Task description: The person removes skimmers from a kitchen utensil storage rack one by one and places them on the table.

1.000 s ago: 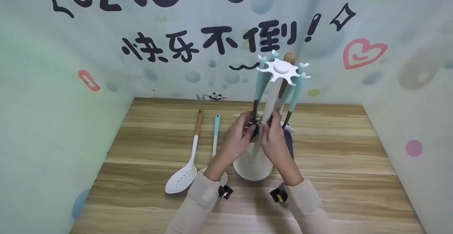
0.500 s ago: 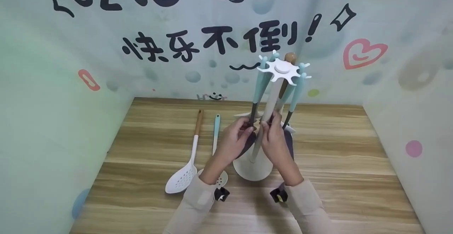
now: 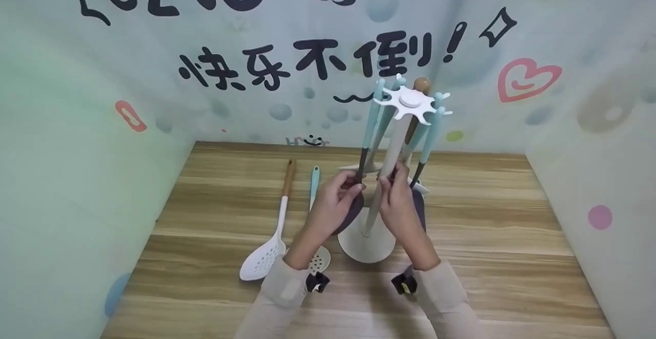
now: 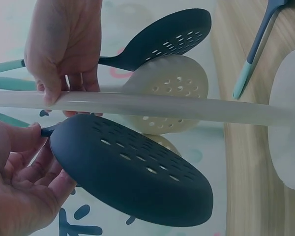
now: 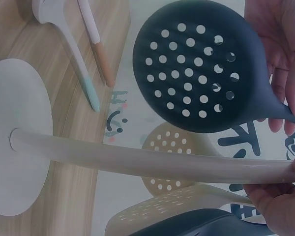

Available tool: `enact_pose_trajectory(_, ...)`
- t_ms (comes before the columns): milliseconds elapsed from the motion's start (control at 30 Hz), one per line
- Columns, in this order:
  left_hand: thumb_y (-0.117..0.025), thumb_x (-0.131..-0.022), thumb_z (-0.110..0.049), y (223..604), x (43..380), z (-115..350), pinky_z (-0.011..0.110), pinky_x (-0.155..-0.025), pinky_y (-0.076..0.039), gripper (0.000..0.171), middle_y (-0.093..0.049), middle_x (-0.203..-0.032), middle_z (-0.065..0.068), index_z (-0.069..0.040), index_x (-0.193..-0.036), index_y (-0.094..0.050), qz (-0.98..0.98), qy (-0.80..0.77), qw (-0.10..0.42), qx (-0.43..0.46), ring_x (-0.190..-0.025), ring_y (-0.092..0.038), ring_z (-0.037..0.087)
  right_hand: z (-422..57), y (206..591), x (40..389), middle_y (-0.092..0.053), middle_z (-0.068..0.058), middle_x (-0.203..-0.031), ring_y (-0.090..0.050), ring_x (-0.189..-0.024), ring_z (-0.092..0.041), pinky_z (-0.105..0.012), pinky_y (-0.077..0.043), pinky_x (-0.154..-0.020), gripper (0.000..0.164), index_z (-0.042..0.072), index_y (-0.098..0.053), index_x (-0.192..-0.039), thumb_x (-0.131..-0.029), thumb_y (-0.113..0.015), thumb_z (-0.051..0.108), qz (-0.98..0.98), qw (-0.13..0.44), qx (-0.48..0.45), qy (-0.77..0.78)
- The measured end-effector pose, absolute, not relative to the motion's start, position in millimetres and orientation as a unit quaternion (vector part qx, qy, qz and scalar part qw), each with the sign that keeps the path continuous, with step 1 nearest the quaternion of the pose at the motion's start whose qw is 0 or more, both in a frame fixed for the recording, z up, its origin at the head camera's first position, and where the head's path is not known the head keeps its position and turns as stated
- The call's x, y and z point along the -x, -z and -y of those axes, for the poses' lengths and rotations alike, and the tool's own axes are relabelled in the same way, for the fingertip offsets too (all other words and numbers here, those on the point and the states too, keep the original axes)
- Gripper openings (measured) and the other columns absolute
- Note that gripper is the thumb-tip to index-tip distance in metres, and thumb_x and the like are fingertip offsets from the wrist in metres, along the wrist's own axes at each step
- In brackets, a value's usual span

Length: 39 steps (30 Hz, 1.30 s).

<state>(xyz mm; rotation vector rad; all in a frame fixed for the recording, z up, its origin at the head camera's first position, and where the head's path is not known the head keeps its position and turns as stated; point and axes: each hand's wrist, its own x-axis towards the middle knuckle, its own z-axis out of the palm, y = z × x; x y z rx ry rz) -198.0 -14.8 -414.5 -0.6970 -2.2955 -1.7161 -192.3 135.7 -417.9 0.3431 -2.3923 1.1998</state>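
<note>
My left hand [image 3: 333, 200] pinches the neck of a dark skimmer [image 5: 187, 64], a perforated round head with a teal handle. The skimmer hangs upright by the left side of a white utensil stand [image 3: 409, 100], head down, its handle end at the stand's hooked top. In the right wrist view, my right hand [image 5: 280, 211] grips the stand's pole [image 5: 187, 167]. Other utensils hang around the pole. Among them, in the left wrist view, are a dark slotted turner [image 4: 177, 39] and a pale perforated skimmer [image 4: 187, 81]. My hands partly hide the hanging heads.
On the wooden table to the left lie a white slotted spoon [image 3: 261, 262] with a wooden handle and a small white skimmer [image 3: 320, 259] with a blue handle. The left wrist view shows a dark utensil [image 4: 258, 44] with a teal handle. Printed cloth walls surround the table.
My left hand has shifted left and slightly down, bringing the dark skimmer's neck and head away from the pole. My right hand stays on the pole.
</note>
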Motion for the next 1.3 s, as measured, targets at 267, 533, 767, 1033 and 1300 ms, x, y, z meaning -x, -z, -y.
enact_pose_trajectory(267,-0.055,-0.094,-0.017,408.8,195.8,20.6,0.026,-0.079,-0.055,0.028,-0.064,-0.098,0.015,0.004,-0.111,-0.056,0.781,0.583,0.09,0.202,-0.091,-0.064,0.024,-135.8,416.7,190.1,-0.05,-0.022,-0.101,-0.055,-0.093,-0.032,-0.048,-0.049,-0.079,0.036,-0.01,-0.026,-0.126,-0.1,-0.035,0.012,0.866,0.215,-0.127,-0.434)
enact_pose_trajectory(533,-0.058,-0.092,-0.019,410.2,195.2,27.9,0.025,-0.078,-0.055,0.027,-0.064,-0.098,0.014,0.001,-0.111,-0.057,0.784,0.586,0.098,0.182,-0.091,-0.064,0.024,-135.5,416.6,190.5,-0.05,-0.022,-0.101,-0.054,-0.093,-0.032,-0.05,-0.049,-0.081,0.036,-0.01,-0.027,-0.127,-0.1,-0.035,0.013,0.866,0.209,-0.122,-0.438)
enact_pose_trajectory(767,-0.059,-0.092,-0.016,413.7,195.3,37.5,0.023,-0.077,-0.055,0.026,-0.064,-0.098,0.014,0.002,-0.11,-0.057,0.785,0.588,0.103,0.168,-0.091,-0.064,0.023,-135.5,417.0,191.1,-0.05,-0.023,-0.104,-0.055,-0.096,-0.033,-0.05,-0.049,-0.083,0.038,-0.01,-0.026,-0.128,-0.099,-0.036,0.012,0.864,0.206,-0.122,-0.443)
enact_pose_trajectory(1033,-0.059,-0.091,-0.023,419.0,194.2,51.2,0.026,-0.076,-0.055,0.028,-0.064,-0.1,0.012,-0.002,-0.11,-0.058,0.799,0.571,0.109,0.151,-0.092,-0.063,0.023,-136.1,418.0,191.7,-0.05,-0.023,-0.102,-0.055,-0.095,-0.034,-0.05,-0.049,-0.082,0.037,-0.011,-0.026,-0.127,-0.099,-0.036,0.011,0.862,0.212,-0.125,-0.443)
enact_pose_trajectory(1300,-0.063,-0.089,-0.018,426.3,193.1,67.9,0.03,-0.078,-0.055,0.026,-0.065,-0.097,0.015,-0.001,-0.109,-0.059,0.798,0.577,0.127,0.123,-0.091,-0.064,0.025,-137.0,418.8,192.1,-0.049,-0.022,-0.103,-0.054,-0.091,-0.031,-0.047,-0.049,-0.078,0.039,-0.01,-0.023,-0.129,-0.1,-0.033,0.014,0.859,0.2,-0.136,-0.451)
